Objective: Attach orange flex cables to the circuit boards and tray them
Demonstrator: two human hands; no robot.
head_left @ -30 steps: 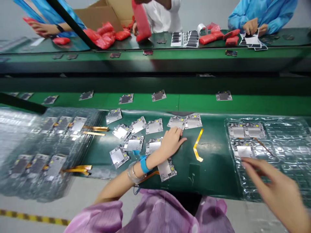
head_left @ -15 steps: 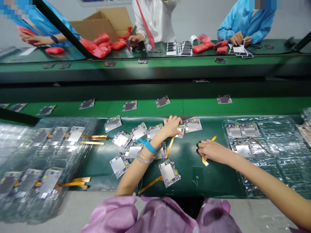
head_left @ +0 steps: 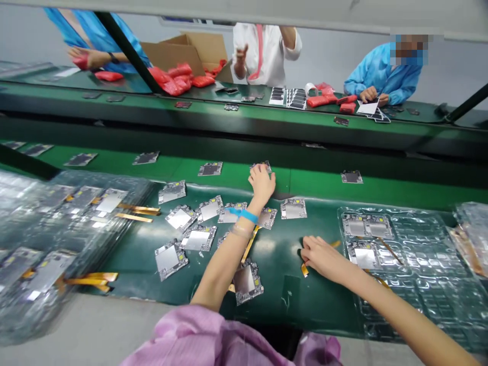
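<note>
My left hand (head_left: 262, 184) is stretched forward onto the green belt, its bent fingers over a circuit board (head_left: 268, 166) that they partly cover. On the dark green work surface, my right hand (head_left: 319, 255) is closed on an orange flex cable (head_left: 304, 270), whose ends stick out on both sides. Several shielded boards lie around my left forearm, among them a board (head_left: 293, 208) to its right and a board (head_left: 247, 282) near the front edge. Another orange flex cable (head_left: 250, 245) runs beside that forearm, partly hidden by it.
Clear plastic trays (head_left: 427, 254) stand at right with several boards; stacked trays (head_left: 125, 190) at left hold boards with orange cables. More boards, such as one (head_left: 351, 176), lie on the belt (head_left: 312, 185). Across the line, co-workers work beside red packets (head_left: 177, 81) and a cardboard box (head_left: 208, 48).
My left hand has left the boards on the near surface and reached forward to one on the belt. My right hand remains on the flex cable. The camera view has tilted and shifted.
</note>
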